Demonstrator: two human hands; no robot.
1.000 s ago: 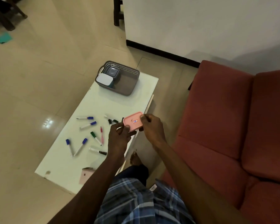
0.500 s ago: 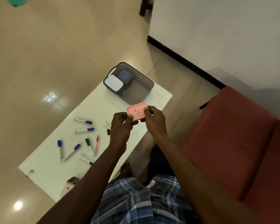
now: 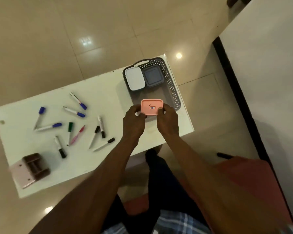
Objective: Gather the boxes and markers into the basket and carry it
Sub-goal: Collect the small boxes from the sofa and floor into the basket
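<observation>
A pink box (image 3: 151, 106) with a small label is held over the near end of the grey basket (image 3: 172, 92). My left hand (image 3: 133, 123) grips its left edge and my right hand (image 3: 167, 122) grips its right edge. Inside the basket lie a white box (image 3: 134, 78) and a grey-blue box (image 3: 152, 76) side by side at the far end. Several markers lie scattered on the white table (image 3: 100, 98), among them a blue-capped marker (image 3: 78, 100), a green-capped marker (image 3: 69, 132) and a black-capped marker (image 3: 101, 127).
A brown and pink holder (image 3: 30, 168) lies at the table's near left corner. A red sofa (image 3: 243, 183) is at my right, with a white wall (image 3: 269, 81) beyond it. Tiled floor surrounds the table.
Both hands have carried the pink box forward from near the table's edge to above the basket. The view has tilted to look straight down on the table.
</observation>
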